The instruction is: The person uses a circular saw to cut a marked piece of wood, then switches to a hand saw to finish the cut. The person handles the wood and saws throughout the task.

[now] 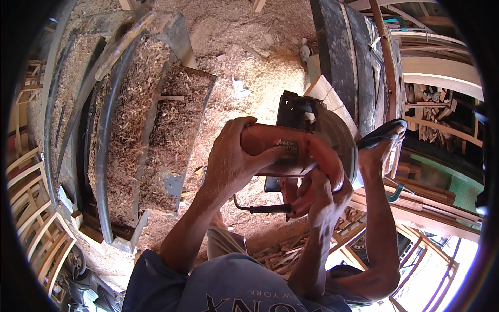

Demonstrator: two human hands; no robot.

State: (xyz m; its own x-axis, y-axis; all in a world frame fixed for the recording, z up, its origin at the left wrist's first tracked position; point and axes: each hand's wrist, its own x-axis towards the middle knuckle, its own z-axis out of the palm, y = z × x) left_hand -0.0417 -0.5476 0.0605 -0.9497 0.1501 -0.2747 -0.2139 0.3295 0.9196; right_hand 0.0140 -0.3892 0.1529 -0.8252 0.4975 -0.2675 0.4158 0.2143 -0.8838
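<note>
A red power saw [273, 148] with a dark base plate [288, 106] and a round grey guard [343, 143] is held up in front of me. My left hand [231, 153] wraps round its motor housing from the left, thumb lying along it. My right hand [327, 190] is closed on its looped red handle, lower right of the housing. A black cord [260, 208] curves out from the handle end. Behind the saw a pale wooden board [332, 99] leans at a slant, partly hidden by it. My sandalled foot [377, 143] is raised just right of the guard.
Shavings cover the floor [239, 41]. Long dark metal rails and sheets [114, 119] lie at left, curved wooden frames [39, 213] beyond them. A dark weathered bench [345, 47] with clamps [395, 192] runs along the right, beside stacked timber [431, 104]. Offcuts [280, 249] lie behind my body.
</note>
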